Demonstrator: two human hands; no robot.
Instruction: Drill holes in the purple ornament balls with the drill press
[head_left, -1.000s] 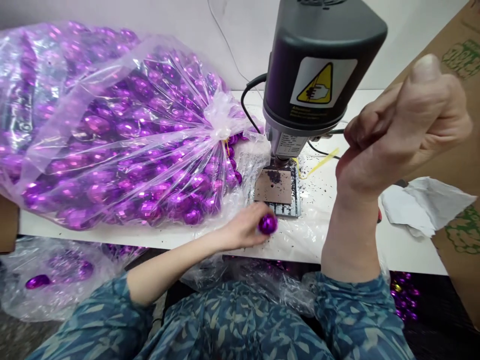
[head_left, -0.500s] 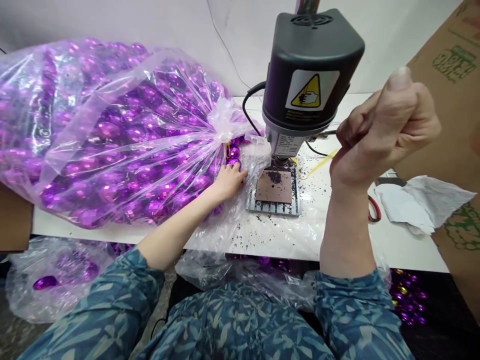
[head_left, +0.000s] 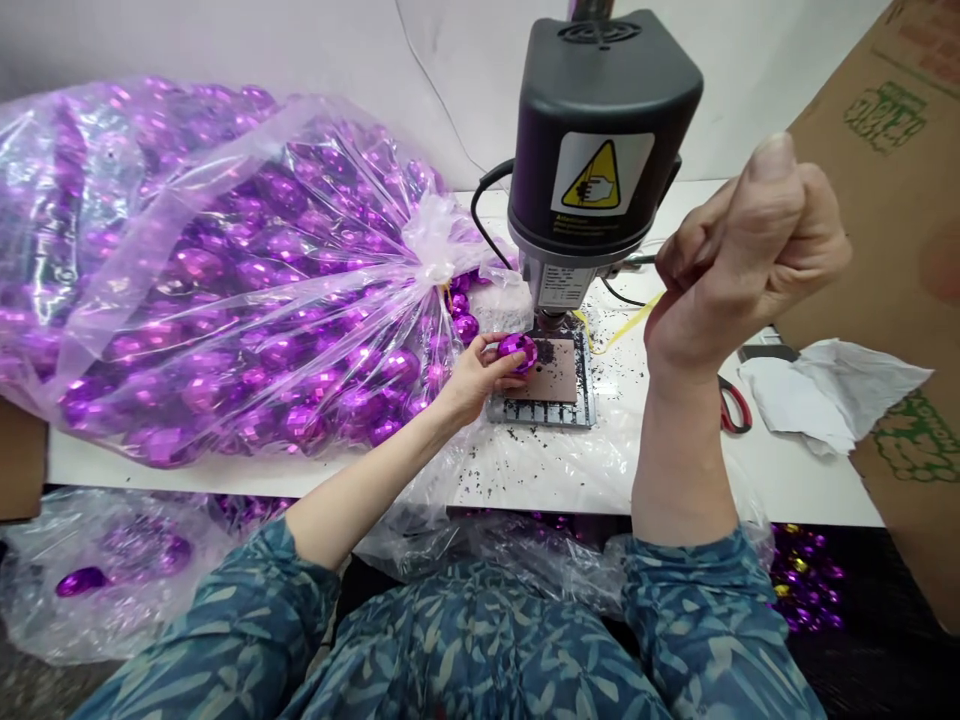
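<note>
My left hand (head_left: 474, 380) pinches a shiny purple faceted ball (head_left: 517, 352) between thumb and fingers. The ball is over the left part of a brown board (head_left: 559, 385), which lies on the slotted metal base (head_left: 585, 415) of a small bench drill press (head_left: 607, 110). Dark shavings cover part of the board around a small hole. My right hand (head_left: 750, 250) is raised and closed in a fist around the end of the drill press lever (head_left: 637, 260). Most of the lever's grip is hidden inside the fist. Several more purple balls (head_left: 463, 318) lie just left of the press.
A big clear bag (head_left: 247, 270) packed with purple balls fills the table's left. At the right are red-handled scissors (head_left: 735, 405), crumpled white paper (head_left: 825, 395) and a tall cardboard box (head_left: 892, 250). A yellow ribbon (head_left: 630, 325) lies behind the base. Shavings dot the white table (head_left: 810, 495).
My left hand has moved right from the loose balls near the bag and now holds one ball over the board. My right hand keeps its grip. The view has shifted slightly.
</note>
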